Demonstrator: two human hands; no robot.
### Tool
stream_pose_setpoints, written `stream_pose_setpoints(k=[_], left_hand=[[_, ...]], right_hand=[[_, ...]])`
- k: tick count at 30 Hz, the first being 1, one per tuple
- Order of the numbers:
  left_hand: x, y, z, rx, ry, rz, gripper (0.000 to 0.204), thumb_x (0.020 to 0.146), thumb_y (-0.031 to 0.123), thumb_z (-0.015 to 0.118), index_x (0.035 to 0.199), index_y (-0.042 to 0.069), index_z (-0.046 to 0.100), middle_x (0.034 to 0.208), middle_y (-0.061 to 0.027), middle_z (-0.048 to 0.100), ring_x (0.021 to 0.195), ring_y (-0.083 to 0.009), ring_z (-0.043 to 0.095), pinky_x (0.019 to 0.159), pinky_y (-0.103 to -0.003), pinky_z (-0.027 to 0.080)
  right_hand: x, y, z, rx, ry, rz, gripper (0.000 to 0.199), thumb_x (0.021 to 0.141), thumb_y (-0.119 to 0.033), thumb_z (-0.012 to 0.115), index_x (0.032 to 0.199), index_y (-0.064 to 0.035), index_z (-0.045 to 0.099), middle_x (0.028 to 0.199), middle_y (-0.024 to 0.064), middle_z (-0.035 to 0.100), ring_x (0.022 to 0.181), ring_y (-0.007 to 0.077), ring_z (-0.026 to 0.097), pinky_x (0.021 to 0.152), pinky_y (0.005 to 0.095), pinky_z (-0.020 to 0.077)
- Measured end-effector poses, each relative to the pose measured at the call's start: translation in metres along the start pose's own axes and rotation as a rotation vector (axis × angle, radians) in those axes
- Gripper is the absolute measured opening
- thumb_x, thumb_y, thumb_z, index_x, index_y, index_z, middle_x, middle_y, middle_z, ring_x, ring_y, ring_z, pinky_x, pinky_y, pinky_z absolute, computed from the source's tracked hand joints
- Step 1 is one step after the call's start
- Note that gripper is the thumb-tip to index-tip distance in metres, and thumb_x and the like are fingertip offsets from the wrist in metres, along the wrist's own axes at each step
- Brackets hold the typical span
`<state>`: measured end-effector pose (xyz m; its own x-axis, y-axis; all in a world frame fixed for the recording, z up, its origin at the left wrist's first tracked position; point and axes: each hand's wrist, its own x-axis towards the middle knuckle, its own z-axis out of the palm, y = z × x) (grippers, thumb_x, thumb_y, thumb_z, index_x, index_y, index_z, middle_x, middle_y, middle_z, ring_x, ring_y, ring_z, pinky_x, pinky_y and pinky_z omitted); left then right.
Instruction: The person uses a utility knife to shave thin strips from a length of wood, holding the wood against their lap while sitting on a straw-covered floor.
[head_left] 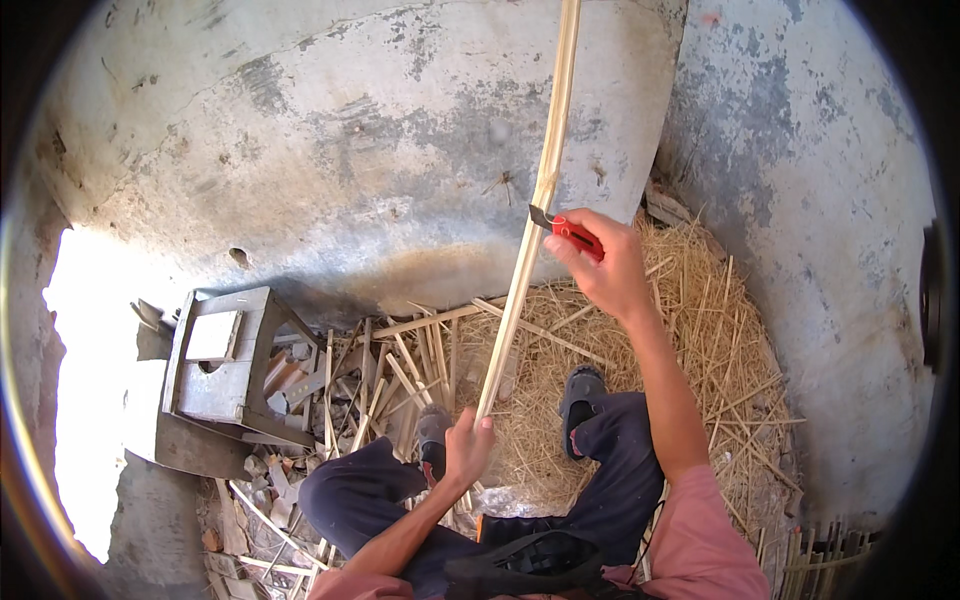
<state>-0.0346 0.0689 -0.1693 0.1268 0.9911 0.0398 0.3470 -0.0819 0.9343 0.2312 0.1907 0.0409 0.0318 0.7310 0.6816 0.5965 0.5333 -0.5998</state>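
Pale yellow and slender, the strip (515, 300) slants through the middle, running from 6 o'clock up and out of view between 12 and 1. The left hand (468, 452), at 6 o'clock, is closed round its lower part. The right hand (615, 268), between 2 and 3, is wrapped round a red knife (580, 238), its blade (541, 217) at the strip just below a knot; whether it bites or merely overlaps is hard to tell from above.

By its looks the strip is light for its length, stiff over a short span but springy over a long one, so the far end likely whips when only the bottom is held. Its face seems smooth enough to slip a little, and its edges could splinter. A firm hold low down, fingers clear of the blade's line, suits it best; a second grip nearer mid-length would steady it.

Straw (700, 330) spreads at 3 o'clock, and a wooden box (230, 390) sits between 8 and 9.
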Motion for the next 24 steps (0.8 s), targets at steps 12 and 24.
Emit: stream_pose_setpoints(k=[12,24], left_hand=[[0.029,0.025,-0.027,-0.076,-0.273,0.266,0.039,0.105,0.029,0.062,0.131,0.000,0.056,0.100,-0.0149,0.073,0.100,-0.0217,0.072,0.089,-0.040,0.056],[0.050,0.088,-0.031,-0.279,-0.340,0.057,0.038,0.106,0.025,0.067,0.134,0.000,0.057,0.089,-0.0025,0.067,0.079,-0.0098,0.065,0.074,-0.028,0.053]], right_hand=[[-0.025,-0.006,0.040,0.411,-0.139,0.401,0.029,0.093,-0.030,0.082,0.099,-0.0020,0.079,0.072,-0.0051,0.062,0.066,0.0055,0.047,0.061,0.0260,0.0380],[-0.029,-0.015,0.032,0.434,0.054,0.414,0.030,0.096,-0.027,0.080,0.108,0.0000,0.079,0.079,-0.0033,0.069,0.069,0.0040,0.054,0.063,0.0249,0.0420]])
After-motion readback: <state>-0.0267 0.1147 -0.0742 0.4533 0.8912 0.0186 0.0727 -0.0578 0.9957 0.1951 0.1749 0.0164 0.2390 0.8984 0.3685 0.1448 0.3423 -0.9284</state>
